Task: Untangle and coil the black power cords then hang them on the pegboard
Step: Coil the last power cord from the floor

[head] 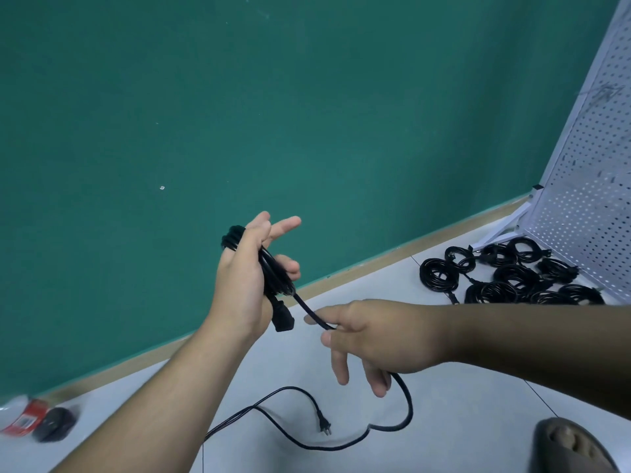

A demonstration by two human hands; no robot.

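My left hand [246, 278] held a few loops of the black power cord [235, 237], and my right hand [372, 336] pinched the cord just beside it; the plug end [324, 426] lay loose under my right hand. Many coiled cords [512, 278] lay far right by the pegboard [580, 199], none hung that I could see.

Pale tiled floor [461, 421] with a heap of coiled black cords [505, 278] and the plug end [323, 427] of one loose cord [389, 427].

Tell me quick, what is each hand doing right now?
Left hand: closed, holding the coiled loops of the black power cord.
Right hand: closed, pinching the loose stretch of the same cord.
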